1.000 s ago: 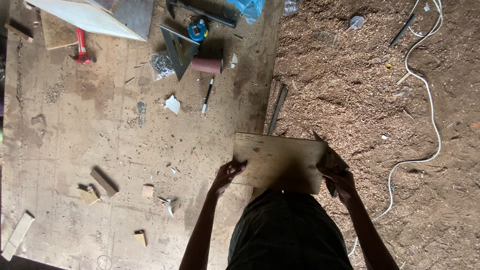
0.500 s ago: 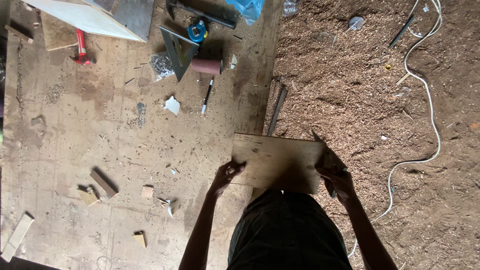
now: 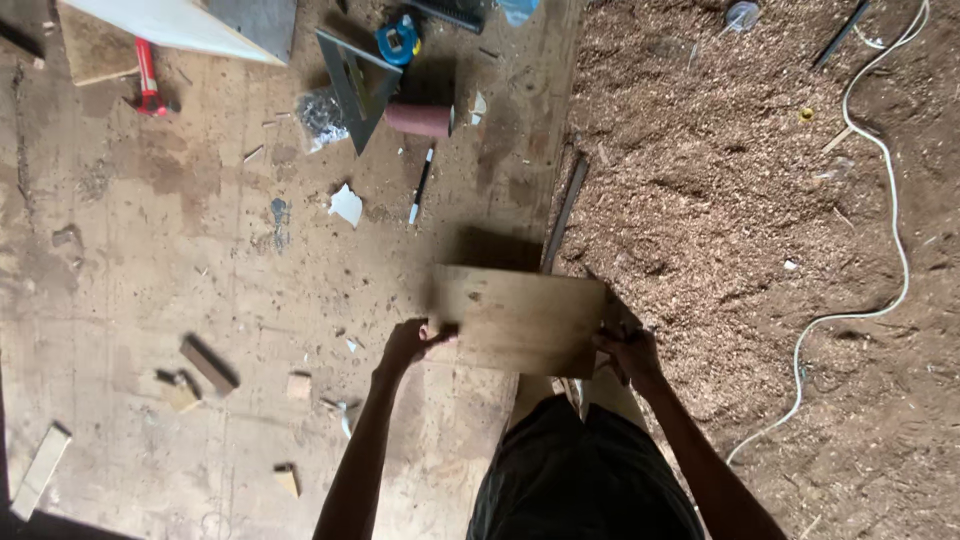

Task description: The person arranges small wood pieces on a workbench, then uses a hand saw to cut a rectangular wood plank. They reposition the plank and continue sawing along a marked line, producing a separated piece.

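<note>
A person's left hand (image 3: 412,343) and right hand (image 3: 628,350) each grip a short edge of a flat plywood board (image 3: 520,320), held level above the floor (image 3: 150,250) beside the sawdust (image 3: 720,200); the board looks stiff, thin and fairly light, best held at opposite edges.

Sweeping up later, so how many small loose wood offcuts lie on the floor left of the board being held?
5: dark strip, block beside it, small square, block lower down, pale strip at the left edge. Sawdust may hide more.
</note>
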